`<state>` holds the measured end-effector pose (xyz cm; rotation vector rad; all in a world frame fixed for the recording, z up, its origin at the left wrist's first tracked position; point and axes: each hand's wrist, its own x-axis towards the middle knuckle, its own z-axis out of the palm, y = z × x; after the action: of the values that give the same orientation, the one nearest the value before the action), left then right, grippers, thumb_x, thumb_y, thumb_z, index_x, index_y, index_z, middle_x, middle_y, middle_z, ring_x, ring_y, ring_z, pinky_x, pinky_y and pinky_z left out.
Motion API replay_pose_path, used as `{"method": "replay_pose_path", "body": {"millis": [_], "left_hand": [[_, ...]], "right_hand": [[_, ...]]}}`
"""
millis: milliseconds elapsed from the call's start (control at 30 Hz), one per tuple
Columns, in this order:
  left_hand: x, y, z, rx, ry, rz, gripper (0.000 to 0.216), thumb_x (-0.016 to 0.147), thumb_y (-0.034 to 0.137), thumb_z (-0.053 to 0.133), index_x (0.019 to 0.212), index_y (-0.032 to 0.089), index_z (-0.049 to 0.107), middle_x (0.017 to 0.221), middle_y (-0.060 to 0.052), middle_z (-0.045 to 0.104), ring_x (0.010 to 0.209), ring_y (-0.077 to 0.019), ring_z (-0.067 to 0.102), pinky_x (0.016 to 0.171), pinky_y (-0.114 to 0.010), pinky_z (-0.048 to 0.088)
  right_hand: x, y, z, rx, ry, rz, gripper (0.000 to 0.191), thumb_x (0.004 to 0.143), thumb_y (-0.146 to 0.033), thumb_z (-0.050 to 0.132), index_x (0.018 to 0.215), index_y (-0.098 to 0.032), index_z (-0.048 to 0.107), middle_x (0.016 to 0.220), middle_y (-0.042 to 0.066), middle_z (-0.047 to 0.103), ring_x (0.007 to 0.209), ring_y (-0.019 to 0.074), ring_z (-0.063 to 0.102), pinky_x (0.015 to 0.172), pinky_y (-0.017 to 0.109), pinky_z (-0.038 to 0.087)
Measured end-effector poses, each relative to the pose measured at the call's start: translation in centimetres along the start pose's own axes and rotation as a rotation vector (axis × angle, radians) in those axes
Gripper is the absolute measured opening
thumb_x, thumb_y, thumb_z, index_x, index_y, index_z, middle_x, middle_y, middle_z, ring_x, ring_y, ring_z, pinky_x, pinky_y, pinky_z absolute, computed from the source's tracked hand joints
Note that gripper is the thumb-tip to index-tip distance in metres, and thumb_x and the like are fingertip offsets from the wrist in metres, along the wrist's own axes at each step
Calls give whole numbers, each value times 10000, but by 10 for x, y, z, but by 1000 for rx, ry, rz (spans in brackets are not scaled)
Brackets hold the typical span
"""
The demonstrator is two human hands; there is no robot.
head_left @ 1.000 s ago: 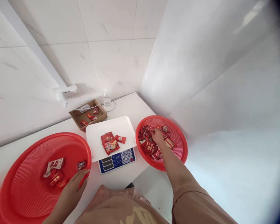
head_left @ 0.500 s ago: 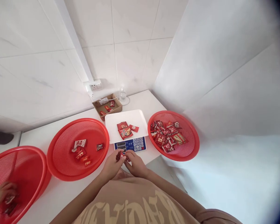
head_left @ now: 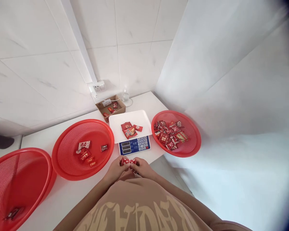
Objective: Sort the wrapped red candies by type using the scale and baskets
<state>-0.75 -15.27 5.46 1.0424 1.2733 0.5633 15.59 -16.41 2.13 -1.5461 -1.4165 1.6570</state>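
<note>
Between my two hands, close to my body, is a small red wrapped candy (head_left: 128, 161) with white dots. My left hand (head_left: 117, 167) pinches its left end and my right hand (head_left: 142, 168) its right end. Just beyond them stands a scale with a blue keypad panel (head_left: 134, 145) and a white pan (head_left: 144, 122). Several red snack packets (head_left: 130, 132) lie on the pan.
A red basket (head_left: 197, 141) full of packets stands right of the scale. To the left are a second red basket (head_left: 60, 170) with several packets and a third basket (head_left: 47, 179). Behind are a cardboard box (head_left: 121, 110) and a clear glass (head_left: 125, 96).
My hands have turned the candy so its dotted side shows lengthwise between them. Another person's hand has left the far-left basket. The view has shifted slightly.
</note>
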Motion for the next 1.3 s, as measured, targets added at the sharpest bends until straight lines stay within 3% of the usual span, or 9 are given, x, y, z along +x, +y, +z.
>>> {"method": "replay_pose_path", "body": {"millis": [300, 433, 567, 700, 800, 933, 1033, 1167, 1300], "left_hand": [[2, 2, -1, -39, -84, 9, 383, 609, 479, 726, 735, 181, 520, 575, 61, 523, 546, -110, 512, 577, -260, 428], [6, -4, -4, -31, -30, 10, 415, 658, 491, 679, 880, 168, 544, 756, 7, 589, 627, -121, 549, 618, -279, 463], [8, -10, -11, -22, 51, -23, 589, 674, 486, 654, 1147, 177, 487, 1098, -88, 543, 791, -150, 590, 730, -334, 499], [1, -13, -22, -14, 10, -86, 497, 720, 472, 604, 1109, 173, 527, 1077, -82, 554, 898, -174, 593, 809, -351, 494], [-4, -15, -29, 0, 16, -102, 474, 732, 476, 587, 1098, 178, 544, 1041, -69, 572, 912, -181, 593, 833, -360, 486], [-6, -21, -36, -8, 42, -131, 506, 710, 490, 597, 1102, 175, 541, 1016, -67, 574, 914, -191, 596, 842, -360, 480], [-6, -28, -40, -17, 54, -147, 503, 694, 488, 611, 1084, 176, 541, 985, -59, 572, 913, -199, 599, 844, -367, 479], [-6, -33, -41, -7, 59, -157, 487, 683, 489, 616, 1054, 182, 545, 945, -47, 573, 905, -206, 601, 835, -372, 477], [-6, -30, -39, 25, 25, -139, 452, 710, 469, 597, 1059, 187, 546, 949, -46, 578, 903, -202, 596, 837, -374, 472]], "right_hand": [[-7, -6, -5, 102, -46, 11, 326, 739, -511, 623, 689, -212, 501, 617, -26, 604, 594, 142, 572, 585, 263, 428], [4, -5, -6, 210, -69, 32, 357, 712, -538, 631, 712, -198, 524, 620, -26, 585, 552, 119, 544, 549, 248, 427], [34, -6, -29, 286, 205, 54, 287, 762, -474, 578, 761, -191, 533, 688, 5, 605, 576, 117, 553, 554, 242, 437], [68, -11, -65, 244, 422, 95, 199, 821, -376, 498, 837, -185, 552, 872, 66, 657, 656, 135, 603, 581, 248, 466], [84, -16, -82, 37, 358, 114, 312, 867, -372, 429, 1070, -179, 565, 963, 75, 668, 720, 154, 638, 616, 260, 486], [85, -20, -86, -514, 408, 63, 553, 870, -346, 473, 1388, -187, 364, 1089, 102, 634, 946, 214, 619, 757, 295, 475], [81, -20, -82, -806, 494, -44, 534, 877, -278, 472, 1399, -215, 381, 1306, 123, 502, 1156, 239, 501, 890, 315, 425], [83, -19, -80, -1029, 354, -158, 411, 904, -270, 423, 1302, -255, 523, 1404, 69, 435, 1258, 238, 383, 1020, 362, 325], [94, -18, -81, -1097, 280, -132, 434, 919, -298, 383, 1341, -259, 474, 1435, 53, 414, 1304, 253, 324, 1012, 409, 329]]}}
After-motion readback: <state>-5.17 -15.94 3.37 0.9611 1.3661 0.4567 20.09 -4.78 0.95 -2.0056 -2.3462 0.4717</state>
